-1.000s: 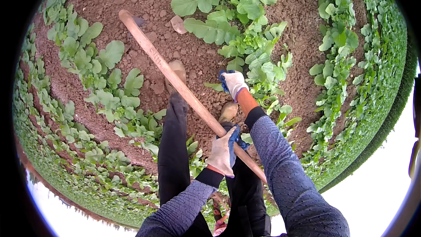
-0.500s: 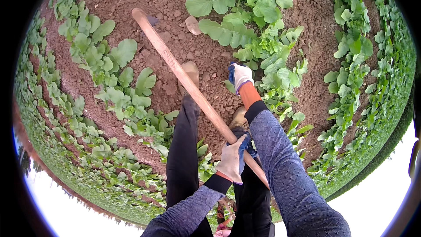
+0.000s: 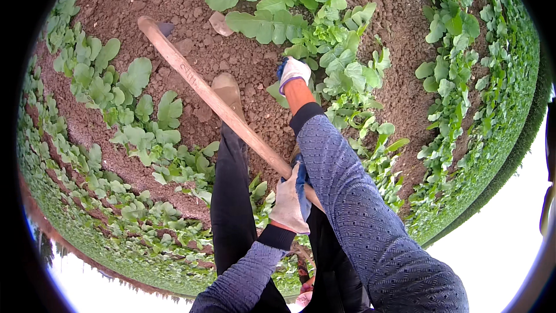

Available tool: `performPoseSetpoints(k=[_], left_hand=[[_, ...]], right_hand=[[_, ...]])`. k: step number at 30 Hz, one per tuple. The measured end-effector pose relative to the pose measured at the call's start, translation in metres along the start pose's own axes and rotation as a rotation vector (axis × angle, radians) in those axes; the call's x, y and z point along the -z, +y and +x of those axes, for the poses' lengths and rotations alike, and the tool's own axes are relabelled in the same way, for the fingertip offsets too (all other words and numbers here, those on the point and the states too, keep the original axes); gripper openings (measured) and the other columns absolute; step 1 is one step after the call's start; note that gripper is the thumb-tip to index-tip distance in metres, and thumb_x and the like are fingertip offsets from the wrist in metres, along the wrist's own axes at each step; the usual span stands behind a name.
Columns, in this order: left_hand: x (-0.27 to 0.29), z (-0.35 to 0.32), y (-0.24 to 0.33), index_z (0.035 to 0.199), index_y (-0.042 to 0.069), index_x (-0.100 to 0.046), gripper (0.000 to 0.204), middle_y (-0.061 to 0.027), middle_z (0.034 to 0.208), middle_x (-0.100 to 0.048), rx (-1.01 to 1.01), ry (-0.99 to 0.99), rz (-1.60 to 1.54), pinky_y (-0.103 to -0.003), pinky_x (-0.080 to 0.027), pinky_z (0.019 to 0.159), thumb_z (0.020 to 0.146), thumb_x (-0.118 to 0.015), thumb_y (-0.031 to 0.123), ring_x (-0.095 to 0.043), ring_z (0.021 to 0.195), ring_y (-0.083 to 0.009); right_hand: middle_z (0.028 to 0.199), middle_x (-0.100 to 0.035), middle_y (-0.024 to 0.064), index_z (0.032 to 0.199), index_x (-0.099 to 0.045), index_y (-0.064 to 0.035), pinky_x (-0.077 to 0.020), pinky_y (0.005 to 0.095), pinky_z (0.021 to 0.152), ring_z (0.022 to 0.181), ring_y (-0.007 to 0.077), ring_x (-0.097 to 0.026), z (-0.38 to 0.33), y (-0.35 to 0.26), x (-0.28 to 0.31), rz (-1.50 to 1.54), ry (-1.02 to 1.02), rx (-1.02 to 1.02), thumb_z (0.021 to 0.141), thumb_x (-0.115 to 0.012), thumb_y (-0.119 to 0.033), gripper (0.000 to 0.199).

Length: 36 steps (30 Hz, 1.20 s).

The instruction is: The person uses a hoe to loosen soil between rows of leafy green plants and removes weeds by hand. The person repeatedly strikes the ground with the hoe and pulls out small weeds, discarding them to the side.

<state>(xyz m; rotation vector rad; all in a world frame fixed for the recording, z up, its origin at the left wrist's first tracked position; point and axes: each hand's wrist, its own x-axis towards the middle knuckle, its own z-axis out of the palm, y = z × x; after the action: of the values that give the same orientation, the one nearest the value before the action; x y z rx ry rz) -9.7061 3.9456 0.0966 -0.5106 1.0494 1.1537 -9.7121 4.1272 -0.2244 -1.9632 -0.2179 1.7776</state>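
Observation:
My left hand [image 3: 289, 203], in a white and blue glove, is wrapped round the wooden handle of a hoe [image 3: 197, 84]. The handle slants from between my legs up to the far left. At its far end a dark metal blade [image 3: 166, 28] shows partly, just over the soil. In a matching glove, my right hand [image 3: 294, 72] is low beside a row of leafy green plants [image 3: 341, 64], its fingers curled in. Whatever those fingers may hold is hidden. A broad lobed leaf [image 3: 266, 25] spreads just beyond that hand.
My boot [image 3: 227, 90] stands on crumbly brown soil [image 3: 191, 52] under the handle. A pale flat stone or clod [image 3: 220, 24] lies beyond it. Another plant row [image 3: 139, 104] runs on the left, and more rows [image 3: 452, 35] on the right. Behind my legs, part of another person [image 3: 307, 290] shows.
The whole scene has shifted left in the picture. My right hand has reached slightly farther forward along the plants, still curled. My left hand keeps its hold on the hoe.

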Motion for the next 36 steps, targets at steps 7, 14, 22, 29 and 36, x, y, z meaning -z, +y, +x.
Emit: performPoseSetpoints(k=[7, 14, 22, 29, 36], left_hand=[[0.016, -0.004, 0.007, 0.114, 0.008, -0.057, 0.022, -0.0014, 0.088, -0.055, 0.203, 0.278, -0.46, -0.038, -0.052, 0.079, 0.097, -0.055, 0.023, -0.056, 0.078, -0.0153], [-0.01, 0.003, 0.01, 0.089, 0.012, -0.06, 0.018, 0.0025, 0.071, -0.047, 0.292, 0.324, -0.467, -0.039, -0.048, 0.074, 0.09, -0.066, 0.029, -0.051, 0.069, -0.0157], [-0.01, 0.0, 0.019, 0.086, 0.014, -0.058, 0.021, 0.0021, 0.071, -0.047, 0.29, 0.33, -0.474, -0.042, -0.047, 0.078, 0.089, -0.068, 0.031, -0.049, 0.068, -0.017], [-0.027, -0.011, 0.043, 0.081, 0.013, -0.058, 0.021, 0.001, 0.069, -0.05, 0.292, 0.322, -0.465, -0.042, -0.049, 0.075, 0.089, -0.067, 0.029, -0.05, 0.065, -0.0169], [-0.026, -0.01, 0.042, 0.083, 0.013, -0.059, 0.016, 0.0019, 0.064, -0.051, 0.287, 0.318, -0.375, -0.04, -0.047, 0.079, 0.089, -0.067, 0.026, -0.05, 0.062, -0.0153]], right_hand=[[0.061, -0.057, 0.0051, 0.075, -0.059, -0.009, -0.046, 0.0345, 0.05, 0.049, 0.021, -0.053, -0.109, 0.024, -0.016, -0.771, -0.363, -0.095, 0.084, -0.064, -0.027, 0.021], [0.088, -0.067, 0.0239, 0.09, -0.068, -0.0003, -0.0513, 0.0436, 0.077, 0.087, 0.0397, -0.065, -0.174, 0.009, 0.092, -1.789, -0.714, 0.197, 0.077, -0.064, -0.04, 0.042], [0.08, -0.07, 0.0162, 0.109, -0.064, 0.0008, -0.0537, 0.0362, 0.069, 0.072, 0.0213, -0.068, -0.352, -0.164, 0.367, -1.466, -0.61, -0.337, 0.092, -0.058, -0.044, 0.049], [0.1, -0.071, 0.0129, 0.114, -0.066, -0.0052, -0.0508, 0.033, 0.084, 0.09, 0.0225, -0.067, -0.532, -0.286, 0.431, -1.796, -0.185, -0.698, 0.076, -0.078, -0.033, 0.048], [0.081, -0.068, 0.0013, 0.109, -0.066, -0.0019, -0.0497, 0.0242, 0.056, 0.062, 0.0092, -0.059, -0.295, -0.258, 0.322, -1.029, 0.018, -0.009, 0.086, -0.071, -0.017, 0.028]])
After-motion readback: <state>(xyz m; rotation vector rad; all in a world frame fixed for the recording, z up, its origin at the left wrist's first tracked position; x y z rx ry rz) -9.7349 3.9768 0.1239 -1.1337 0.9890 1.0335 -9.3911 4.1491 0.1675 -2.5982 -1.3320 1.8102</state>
